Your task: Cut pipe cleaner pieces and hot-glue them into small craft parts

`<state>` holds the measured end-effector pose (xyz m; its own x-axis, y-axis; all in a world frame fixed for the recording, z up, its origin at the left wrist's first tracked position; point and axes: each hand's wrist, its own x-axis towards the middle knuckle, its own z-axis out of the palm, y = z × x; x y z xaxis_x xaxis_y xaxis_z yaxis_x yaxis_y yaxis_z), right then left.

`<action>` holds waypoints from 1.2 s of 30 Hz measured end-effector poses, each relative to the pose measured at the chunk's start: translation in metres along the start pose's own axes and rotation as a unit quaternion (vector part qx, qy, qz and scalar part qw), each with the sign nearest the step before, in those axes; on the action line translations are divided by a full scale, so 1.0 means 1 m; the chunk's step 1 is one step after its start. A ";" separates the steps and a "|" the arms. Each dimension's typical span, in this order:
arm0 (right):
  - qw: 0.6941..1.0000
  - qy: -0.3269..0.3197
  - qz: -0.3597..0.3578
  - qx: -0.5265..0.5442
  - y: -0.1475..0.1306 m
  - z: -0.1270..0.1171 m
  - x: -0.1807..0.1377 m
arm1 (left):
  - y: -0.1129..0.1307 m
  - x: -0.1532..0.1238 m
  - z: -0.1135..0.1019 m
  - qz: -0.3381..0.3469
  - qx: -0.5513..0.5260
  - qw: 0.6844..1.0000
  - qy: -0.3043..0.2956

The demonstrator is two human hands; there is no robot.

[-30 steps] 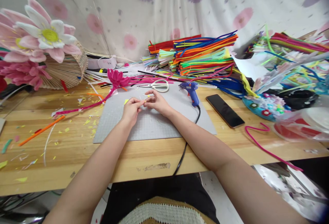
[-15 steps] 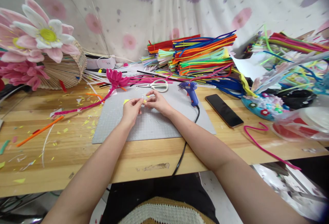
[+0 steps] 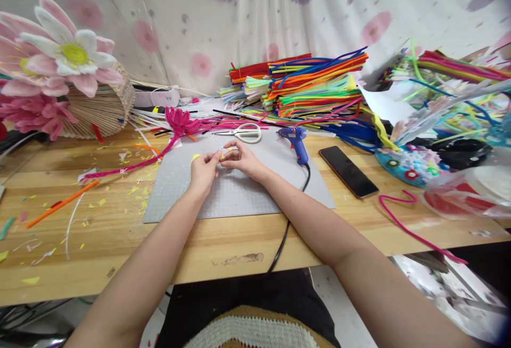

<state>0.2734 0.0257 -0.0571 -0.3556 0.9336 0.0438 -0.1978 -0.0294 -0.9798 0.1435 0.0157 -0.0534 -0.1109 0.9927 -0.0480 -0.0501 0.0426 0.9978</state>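
Observation:
Above the grey cutting mat (image 3: 247, 199) my left hand (image 3: 204, 171) and my right hand (image 3: 244, 161) meet at the fingertips. A small yellow piece (image 3: 222, 157) shows between them, pinched by the left thumb and finger; its kind is too small to make out. The right thumb and fingers close on its other side. Another yellow scrap (image 3: 196, 157) lies on the mat by my left knuckles. White-handled scissors (image 3: 248, 133) rest beyond my hands. A blue glue gun (image 3: 296, 143) lies to the right on the mat.
A pink pipe-cleaner flower (image 3: 180, 122) with a long stem lies at the left. Bundles of coloured pipe cleaners (image 3: 311, 87) are stacked at the back. A phone (image 3: 348, 172) and a pink pipe cleaner (image 3: 415, 228) lie right. The glue gun's cord (image 3: 284, 239) crosses the table's front edge.
My right fingers have shifted slightly to the left and down around the small yellow piece. The left hand and the other things stay nearly as they were.

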 end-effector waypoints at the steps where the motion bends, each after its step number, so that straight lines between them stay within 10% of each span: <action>1: 1.000 0.001 -0.001 0.000 0.000 0.000 0.000 | 0.000 0.000 0.000 0.000 0.001 1.000 0.002; 36: 0.990 0.114 -0.052 -0.066 -0.001 -0.004 0.003 | 0.004 -0.005 0.001 -0.010 -0.018 1.000 -0.004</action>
<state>0.2758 0.0300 -0.0570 -0.1212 0.9858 0.1161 -0.0969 0.1047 -0.9898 0.1453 0.0112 -0.0488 -0.1018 0.9926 -0.0668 -0.0870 0.0580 0.9945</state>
